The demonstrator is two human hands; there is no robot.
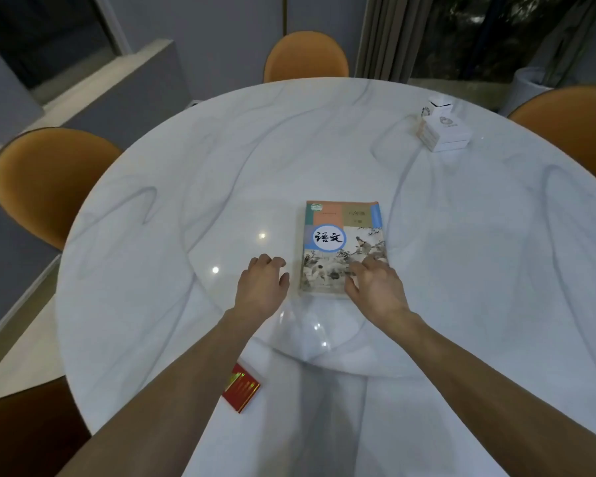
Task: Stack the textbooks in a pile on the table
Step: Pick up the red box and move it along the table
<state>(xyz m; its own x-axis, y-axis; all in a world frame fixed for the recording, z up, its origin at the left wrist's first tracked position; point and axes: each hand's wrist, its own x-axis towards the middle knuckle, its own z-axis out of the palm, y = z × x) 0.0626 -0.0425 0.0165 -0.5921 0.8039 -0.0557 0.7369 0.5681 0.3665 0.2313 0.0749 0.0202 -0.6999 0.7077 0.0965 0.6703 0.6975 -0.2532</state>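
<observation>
A textbook point(341, 235) with a painted cover and a blue-ringed white title circle lies flat near the middle of the round white marble table point(186, 201). Its near edge looks thick, so it may rest on other books; I cannot tell how many. My right hand point(375, 284) rests on the book's near right corner, fingers spread on the cover. My left hand point(262, 284) hovers just left of the book's near left corner, fingers curled, holding nothing and apart from the book.
A small red packet point(241, 390) lies near the table's front edge beside my left forearm. White boxes point(443, 129) stand at the far right. Orange chairs point(49, 180) ring the table at left, back and right.
</observation>
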